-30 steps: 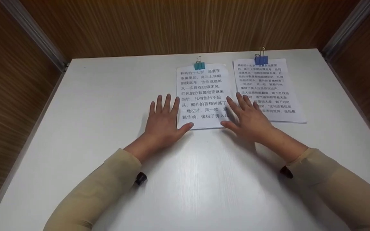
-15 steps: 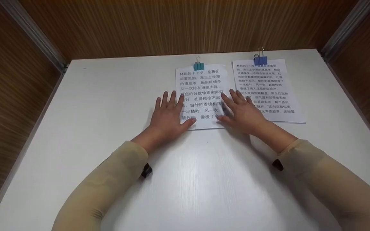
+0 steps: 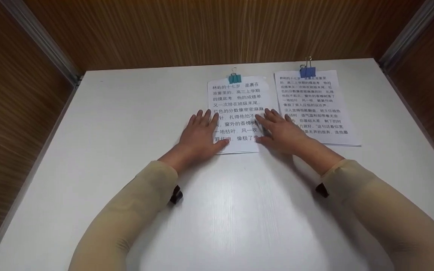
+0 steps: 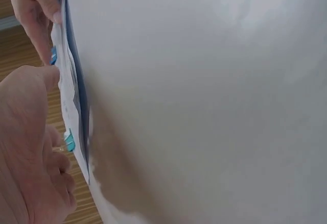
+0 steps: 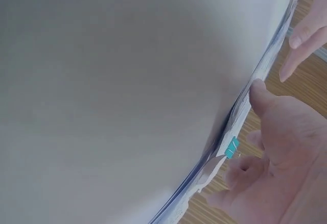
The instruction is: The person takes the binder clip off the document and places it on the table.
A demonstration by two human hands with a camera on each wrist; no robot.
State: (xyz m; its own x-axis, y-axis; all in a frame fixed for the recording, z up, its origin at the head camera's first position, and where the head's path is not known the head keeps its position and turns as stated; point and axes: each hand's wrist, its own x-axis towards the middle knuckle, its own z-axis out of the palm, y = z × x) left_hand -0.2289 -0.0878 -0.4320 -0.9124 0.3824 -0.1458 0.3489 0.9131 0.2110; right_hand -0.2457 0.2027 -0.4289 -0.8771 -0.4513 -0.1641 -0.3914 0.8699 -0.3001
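A stack of printed sheets [image 3: 237, 98] lies on the white table, held at its far edge by a teal binder clip [image 3: 235, 78]. My left hand [image 3: 199, 138] is over its left edge, fingers spread and extended, thumb near the lower left corner. Over the right edge is my right hand [image 3: 286, 133], its fingers likewise extended and its thumb pointing inward. In the left wrist view, the left thumb [image 4: 48, 76] comes up to the paper's near edge. The right wrist view has the right thumb [image 5: 259, 89] at that same edge. Neither hand grips anything.
To the right lies a second printed stack [image 3: 309, 92], with a blue binder clip [image 3: 307, 72] at its top; my right hand overlaps its lower left part. Wood-grain panels [image 3: 217, 34] enclose the white table [image 3: 126, 113] at the back and sides.
Both hands have moved inward over the teal-clipped stack: the left to the right, the right to the left. The two stacks lie essentially where they were.
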